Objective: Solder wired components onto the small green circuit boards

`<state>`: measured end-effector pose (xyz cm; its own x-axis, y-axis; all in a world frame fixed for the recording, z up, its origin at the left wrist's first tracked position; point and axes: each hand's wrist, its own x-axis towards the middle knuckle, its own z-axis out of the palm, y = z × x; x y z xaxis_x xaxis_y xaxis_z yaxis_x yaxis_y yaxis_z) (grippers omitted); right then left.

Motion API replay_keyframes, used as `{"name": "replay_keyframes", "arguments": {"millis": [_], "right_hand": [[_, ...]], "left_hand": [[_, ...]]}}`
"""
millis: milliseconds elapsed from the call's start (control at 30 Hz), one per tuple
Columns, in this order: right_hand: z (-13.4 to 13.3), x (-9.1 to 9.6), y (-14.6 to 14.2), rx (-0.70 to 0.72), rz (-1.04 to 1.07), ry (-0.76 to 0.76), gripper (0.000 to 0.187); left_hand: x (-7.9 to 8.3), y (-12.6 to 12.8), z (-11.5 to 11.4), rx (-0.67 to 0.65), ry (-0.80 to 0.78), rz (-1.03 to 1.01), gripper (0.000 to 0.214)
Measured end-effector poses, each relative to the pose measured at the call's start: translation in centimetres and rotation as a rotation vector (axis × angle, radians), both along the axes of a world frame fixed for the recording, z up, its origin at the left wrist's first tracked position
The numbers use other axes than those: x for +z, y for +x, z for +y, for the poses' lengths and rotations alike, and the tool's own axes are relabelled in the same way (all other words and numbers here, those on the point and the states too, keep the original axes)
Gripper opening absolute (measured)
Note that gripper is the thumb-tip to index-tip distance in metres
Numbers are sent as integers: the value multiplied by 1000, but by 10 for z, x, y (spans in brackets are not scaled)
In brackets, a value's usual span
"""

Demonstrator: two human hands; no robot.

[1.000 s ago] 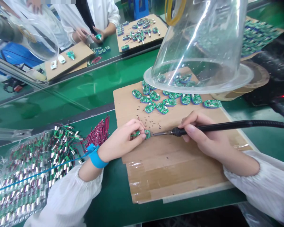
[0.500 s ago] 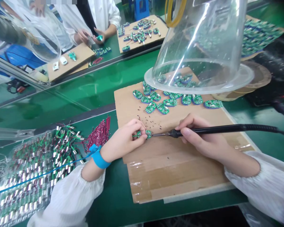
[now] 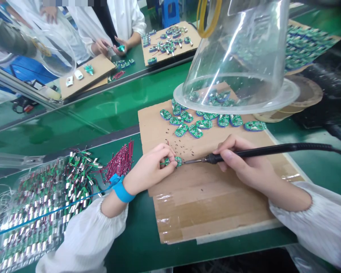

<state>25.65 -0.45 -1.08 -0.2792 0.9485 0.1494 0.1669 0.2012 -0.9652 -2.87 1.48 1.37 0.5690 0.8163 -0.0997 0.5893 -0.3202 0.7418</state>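
My left hand [image 3: 150,168] is closed in a pinch on a small green circuit board [image 3: 176,161] lying on a cardboard sheet [image 3: 204,204]. A blue wrist strap [image 3: 119,190] circles that wrist. My right hand [image 3: 244,165] grips a black soldering iron [image 3: 261,151] like a pen. Its metal tip touches the right edge of the held board. Several more green circuit boards [image 3: 199,122] lie in a cluster farther back on the cardboard.
A clear plastic fume hood [image 3: 238,64] hangs over the back of the cardboard. Red wires [image 3: 119,159] and a pile of wired metal parts [image 3: 45,201] lie at left. Across the green belt [image 3: 96,110], another person's hands [image 3: 105,45] work beside more boards.
The soldering iron tip stays at the board's edge; my hands have barely shifted. The view has drifted slightly.
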Motion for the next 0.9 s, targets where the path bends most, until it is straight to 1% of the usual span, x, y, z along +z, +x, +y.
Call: {"name": "replay_keyframes", "arguments": {"millis": [100,300,467,633,733,833,900], "right_hand": [[0,3,-1,-59,31,-4,23],[0,1,0,-29,35,-27,24],[0,2,0,-82,58,-8,24],[5,-1,0,-153,175,-27,21],[7,-4,0,-181,227,-47,18],[8,-4,0,-202,216,-31,16],[9,-3,-1,-222,200,-21,14]], "left_hand": [[0,-1,0,-4,-5,0,7],[1,-4,1,-31,2,-7,7],[2,-5,2,-44,-29,-33,6],[3,-7,4,-56,-67,-30,3],[6,-11,5,-71,-99,-30,3],[12,-15,4,-137,-195,-13,20],[14,-15,2,-199,-217,12,31]]}}
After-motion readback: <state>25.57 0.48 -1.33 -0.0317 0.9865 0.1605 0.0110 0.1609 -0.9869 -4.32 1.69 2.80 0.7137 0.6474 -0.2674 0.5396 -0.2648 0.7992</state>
